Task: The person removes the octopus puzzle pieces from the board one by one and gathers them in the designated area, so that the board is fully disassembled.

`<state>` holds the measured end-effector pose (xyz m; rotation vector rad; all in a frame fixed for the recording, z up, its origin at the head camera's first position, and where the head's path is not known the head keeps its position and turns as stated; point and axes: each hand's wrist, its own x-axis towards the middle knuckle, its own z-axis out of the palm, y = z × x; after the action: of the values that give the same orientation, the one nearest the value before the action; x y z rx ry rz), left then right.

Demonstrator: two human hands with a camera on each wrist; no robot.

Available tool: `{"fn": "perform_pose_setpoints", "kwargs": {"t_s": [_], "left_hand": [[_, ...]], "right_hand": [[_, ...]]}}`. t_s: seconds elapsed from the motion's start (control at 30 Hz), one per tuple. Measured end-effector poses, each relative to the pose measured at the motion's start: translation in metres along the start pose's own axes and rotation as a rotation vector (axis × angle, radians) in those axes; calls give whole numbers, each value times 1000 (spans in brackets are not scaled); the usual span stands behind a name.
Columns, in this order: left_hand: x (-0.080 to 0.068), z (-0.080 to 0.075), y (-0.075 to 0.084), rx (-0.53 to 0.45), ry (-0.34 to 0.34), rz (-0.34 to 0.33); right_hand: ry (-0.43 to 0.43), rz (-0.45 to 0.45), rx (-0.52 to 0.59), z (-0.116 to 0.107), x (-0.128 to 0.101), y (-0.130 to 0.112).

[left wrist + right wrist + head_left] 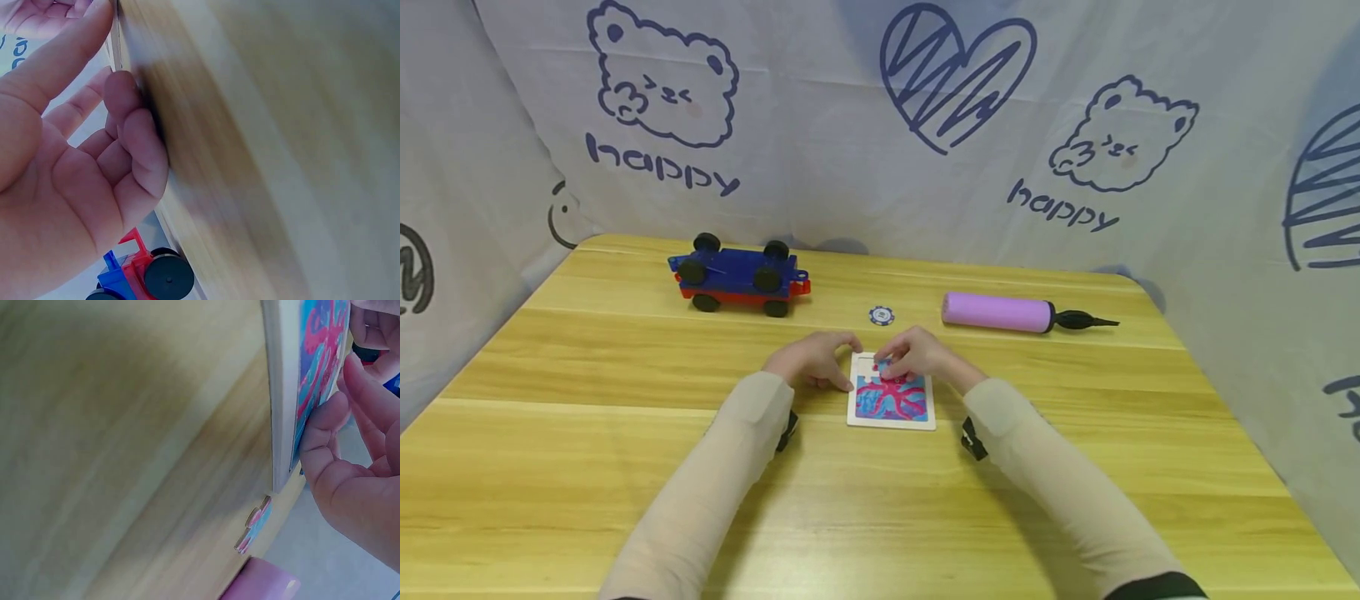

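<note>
A jigsaw puzzle [891,423] in a white frame lies flat on the table, showing a pink octopus on blue; bare white shows at its upper left. My left hand [812,360] rests at the frame's left side, thumb at the left edge and forefinger by the upper left corner. In the left wrist view its thumb and forefinger reach out straight while the other fingers [147,147] curl against the table. Over the puzzle's upper part, my right hand [917,354] pinches a small puzzle piece [882,365] between thumb and fingers, partly hidden by them.
A loose puzzle piece [255,524] lies beside the frame in the right wrist view. Further back are a blue-and-red toy wagon [737,275] with black wheels, a blue-and-white poker chip [882,316] and a purple hand pump [1000,312]. A printed white cloth [820,192] hangs behind the table.
</note>
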<state>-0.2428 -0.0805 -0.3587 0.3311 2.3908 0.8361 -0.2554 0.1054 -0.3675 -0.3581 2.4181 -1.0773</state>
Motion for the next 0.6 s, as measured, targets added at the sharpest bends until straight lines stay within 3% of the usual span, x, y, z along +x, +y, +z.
{"fn": "perform_pose_setpoints", "kwargs": {"t_s": [0.2,0.6], "left_hand": [[1,0,0,0,0,-3],[2,0,-1,7,5,-1]], "right_hand": [[2,3,-82,2,2,-2],[29,-7,-126,4,4,0]]}}
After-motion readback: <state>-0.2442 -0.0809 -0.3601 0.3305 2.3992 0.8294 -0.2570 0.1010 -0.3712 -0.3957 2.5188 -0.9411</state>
